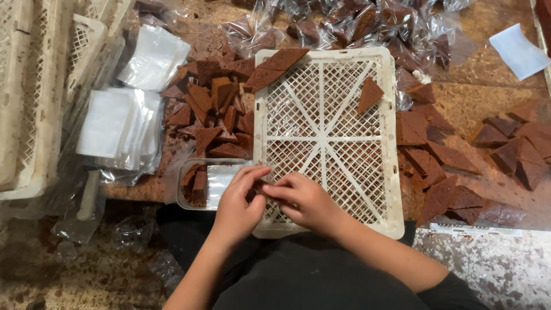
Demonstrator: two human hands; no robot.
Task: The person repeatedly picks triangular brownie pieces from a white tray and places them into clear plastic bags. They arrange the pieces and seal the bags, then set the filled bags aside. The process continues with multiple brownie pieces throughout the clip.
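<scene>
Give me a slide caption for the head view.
Both hands pinch a brown cake piece over a white lattice tray.

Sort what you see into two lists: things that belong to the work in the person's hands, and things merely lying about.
In use:
left hand and right hand, pinching a brown cake piece
clear tray with two pieces in it
white lattice crate
pile of cut cake pieces
stack of clear bags

Lying about:
bagged pieces
empty crates
loose white sheet
</scene>
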